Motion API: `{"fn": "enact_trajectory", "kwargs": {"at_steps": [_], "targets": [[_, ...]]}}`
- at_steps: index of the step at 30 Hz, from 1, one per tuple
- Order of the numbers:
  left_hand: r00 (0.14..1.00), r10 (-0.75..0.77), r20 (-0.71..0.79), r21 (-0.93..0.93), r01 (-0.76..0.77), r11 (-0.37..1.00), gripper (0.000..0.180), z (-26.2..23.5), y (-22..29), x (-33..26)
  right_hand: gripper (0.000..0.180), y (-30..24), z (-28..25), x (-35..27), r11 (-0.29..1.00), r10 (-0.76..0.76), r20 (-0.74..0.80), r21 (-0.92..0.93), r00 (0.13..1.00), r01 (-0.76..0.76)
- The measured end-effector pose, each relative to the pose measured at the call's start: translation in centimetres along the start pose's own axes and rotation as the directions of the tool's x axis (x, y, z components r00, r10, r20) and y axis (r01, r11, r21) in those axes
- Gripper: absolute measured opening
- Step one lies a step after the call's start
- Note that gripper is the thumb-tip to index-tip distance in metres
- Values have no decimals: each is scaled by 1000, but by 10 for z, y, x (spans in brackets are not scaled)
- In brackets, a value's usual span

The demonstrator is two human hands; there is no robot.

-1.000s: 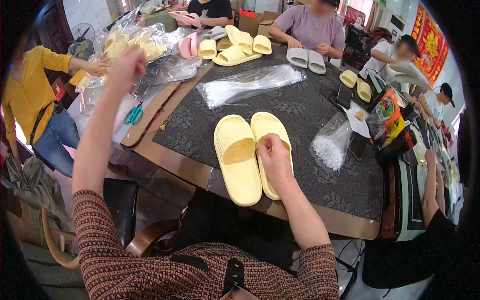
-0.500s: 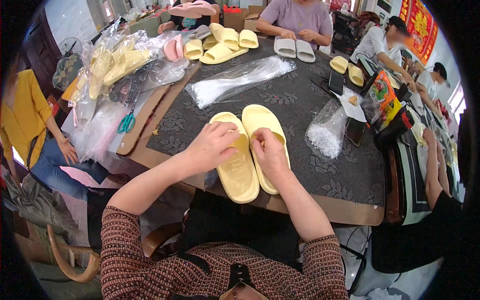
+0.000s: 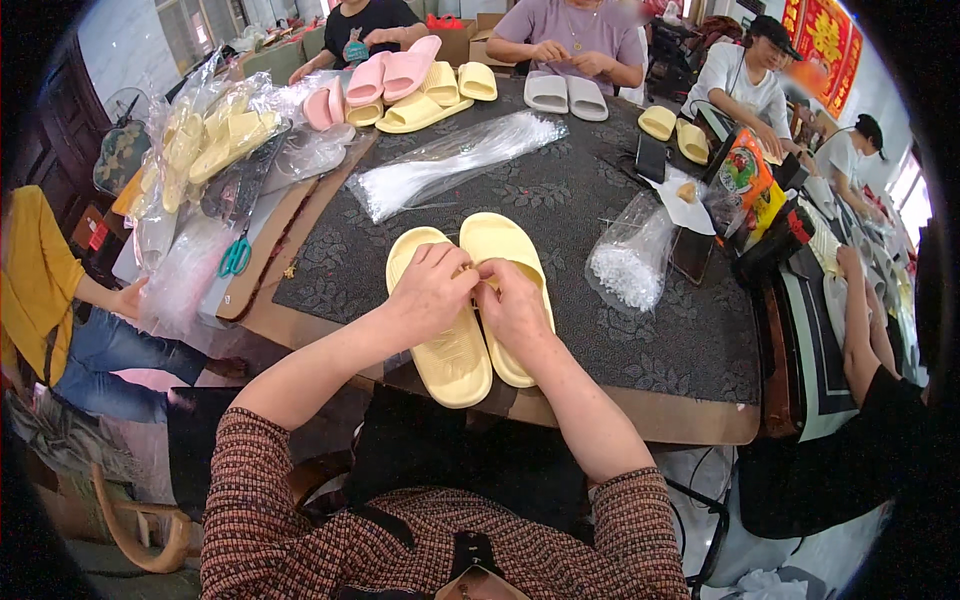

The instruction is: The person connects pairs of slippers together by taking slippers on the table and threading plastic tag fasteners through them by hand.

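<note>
A pair of pale yellow slide slippers lies side by side on the table in front of me, toes pointing away. My left hand (image 3: 432,290) rests over the strap of the left slipper (image 3: 455,370), its fingers bent inward. Against it, at the inner edges of the straps, my right hand (image 3: 512,308) is closed above the right slipper (image 3: 497,232). The fingertips of both hands meet in a pinch between the slippers. Whatever they pinch is too small or too hidden to name.
A clear bag of long white plastic strips (image 3: 450,168) lies beyond the slippers; another bag of white strips (image 3: 628,265) is to the right. Bagged yellow slippers (image 3: 230,145) and teal scissors (image 3: 235,257) are at left. Grey slippers (image 3: 566,95) sit before a co-worker.
My hands have come together, fingertips now meeting between the straps. At the back, the pink slippers have come down onto the yellow pile. The whole view has shifted slightly.
</note>
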State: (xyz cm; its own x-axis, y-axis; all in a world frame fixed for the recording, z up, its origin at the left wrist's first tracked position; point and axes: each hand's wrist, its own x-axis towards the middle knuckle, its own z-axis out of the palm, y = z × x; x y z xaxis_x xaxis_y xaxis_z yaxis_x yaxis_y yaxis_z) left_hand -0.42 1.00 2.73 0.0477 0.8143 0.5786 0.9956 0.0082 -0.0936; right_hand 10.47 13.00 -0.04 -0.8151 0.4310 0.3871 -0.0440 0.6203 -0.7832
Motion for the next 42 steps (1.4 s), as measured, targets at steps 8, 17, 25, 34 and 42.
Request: {"fn": "enact_trajectory", "kwargs": {"at_steps": [8, 17, 25, 34, 42], "targets": [[999, -9, -51, -82, 5, 997, 17, 3, -1, -3, 18, 4, 2, 1, 995, -63, -46, 76, 997, 67], [990, 6, -140, -156, -28, 987, 20, -3, -2, -1, 20, 5, 2, 6, 990, -4, 2, 138, 1000, 3], [987, 128, -97, -174, -144, 974, 22, -4, -10, 1, 19, -3, 4, 2, 991, 21, -15, 129, 1000, -19], [1000, 25, -5, -98, -25, 995, 22, -8, -7, -3, 14, 13, 6, 0, 997, -80, -55, -28, 995, 78], [962, -249, -112, -404, 185, 896, 8, 8, -11, -4, 9, 5, 6, 4, 987, -98, -162, 113, 982, 117]]}}
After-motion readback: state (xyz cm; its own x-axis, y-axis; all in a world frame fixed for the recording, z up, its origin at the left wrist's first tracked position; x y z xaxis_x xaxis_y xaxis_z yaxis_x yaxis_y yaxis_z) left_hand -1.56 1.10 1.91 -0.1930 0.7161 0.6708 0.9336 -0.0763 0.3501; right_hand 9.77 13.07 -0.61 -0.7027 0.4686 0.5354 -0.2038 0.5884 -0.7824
